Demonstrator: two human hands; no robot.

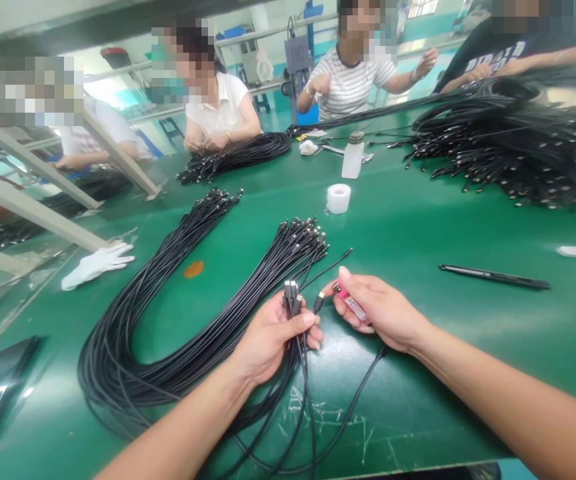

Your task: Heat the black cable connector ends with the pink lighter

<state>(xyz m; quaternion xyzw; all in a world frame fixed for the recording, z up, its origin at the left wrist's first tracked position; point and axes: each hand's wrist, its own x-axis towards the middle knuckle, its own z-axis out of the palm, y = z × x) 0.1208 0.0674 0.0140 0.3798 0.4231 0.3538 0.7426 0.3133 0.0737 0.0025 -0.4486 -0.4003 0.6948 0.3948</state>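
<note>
**Forearms (183,420) Spanning the Lower View; Cable Ends (297,303) in Hand**

Your forearms are occupying the area nearest the camera and are converging above the green bench (468,220).

Left hand (278,333): you are pinching several black cable ends between thumb and fingers. Their connectors are pointing up and away from you, and one connector (319,302) is standing slightly apart, near the right fingertips. The held cables are hanging down toward the bottom edge of view.

Right hand (373,307): your fingers are closing around what is apparently a pink lighter (352,305), its metal end facing the left hand. The thumb is sitting above that end. No flame is showing clearly. A loose cable (358,393) is running down from beneath this hand; its upper end is hiding from view.

Progress: you are apparently working partway through a batch, handling only a small group at present. A large curved bundle (113,347) is lying to the left, both visible sets of ends facing away from you; whether it is awaiting treatment or already finished, you cannot be telling from this view. The held ends are probably needing further attention. Across the bench, a larger cable pile (508,147) is lying at far right, its status equally unclear.
</note>
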